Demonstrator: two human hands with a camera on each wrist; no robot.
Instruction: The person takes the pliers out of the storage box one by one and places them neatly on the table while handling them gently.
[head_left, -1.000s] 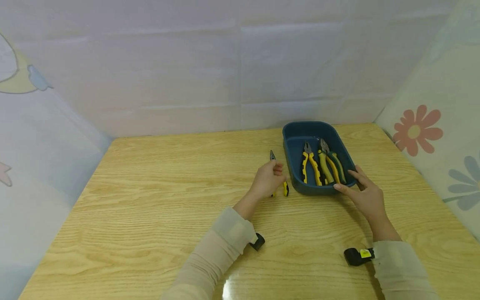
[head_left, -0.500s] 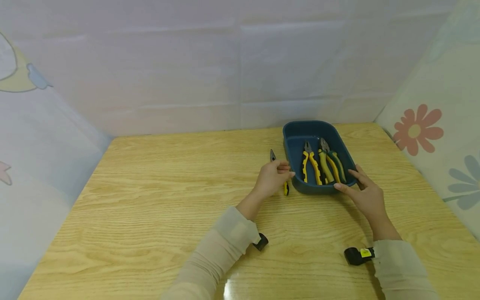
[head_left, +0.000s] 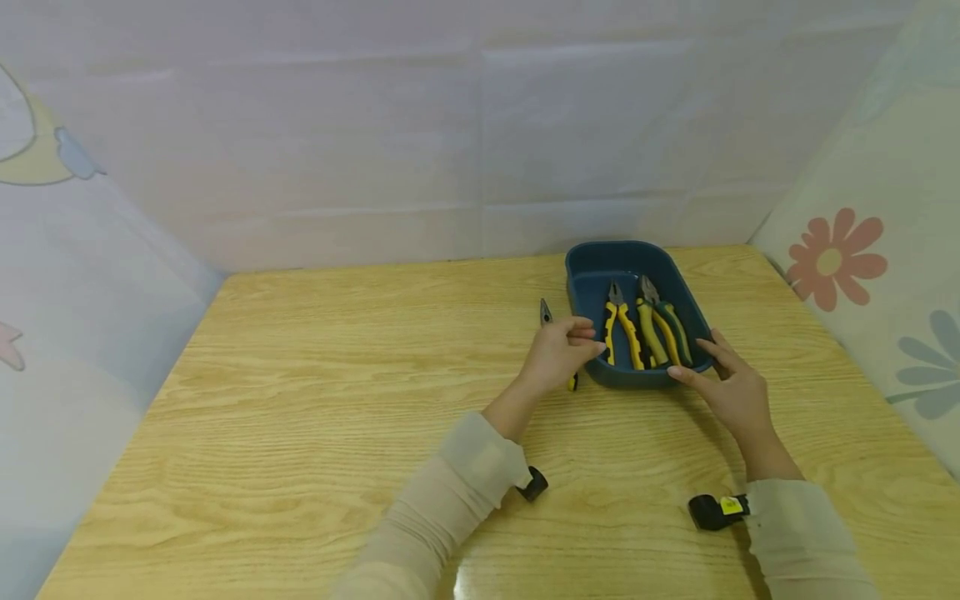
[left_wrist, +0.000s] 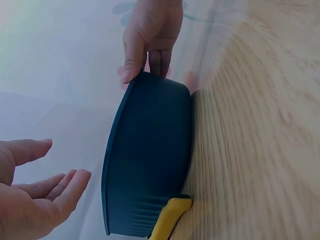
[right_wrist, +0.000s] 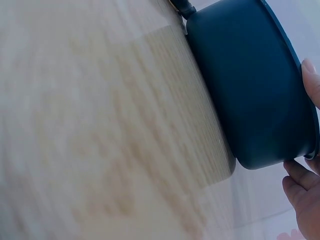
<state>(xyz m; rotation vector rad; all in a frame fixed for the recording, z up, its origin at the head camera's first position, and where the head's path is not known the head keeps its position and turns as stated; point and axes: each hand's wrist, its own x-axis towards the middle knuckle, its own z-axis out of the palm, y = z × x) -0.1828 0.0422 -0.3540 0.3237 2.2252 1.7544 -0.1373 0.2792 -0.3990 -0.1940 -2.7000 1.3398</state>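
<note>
A dark blue tray stands at the back right of the table. My right hand grips its near right corner, thumb on the near rim and fingers along the right side. Inside lie pliers with yellow-and-black handles and, to their right, pliers with green-and-yellow handles. My left hand is over the tray's left rim, thumb and fingers apart, holding nothing in the left wrist view. Beneath it, long-nose pliers lie on the table beside the tray, their middle hidden by that hand.
The wooden table extends widely to the left and front. A pale wall covering rises behind its back edge, with a flower-printed one at the right. Black wrist cameras hang by both sleeves.
My left hand has moved right, from over the long-nose pliers to the tray's left rim. The pliers have stayed in place, as have the tray and my right hand.
</note>
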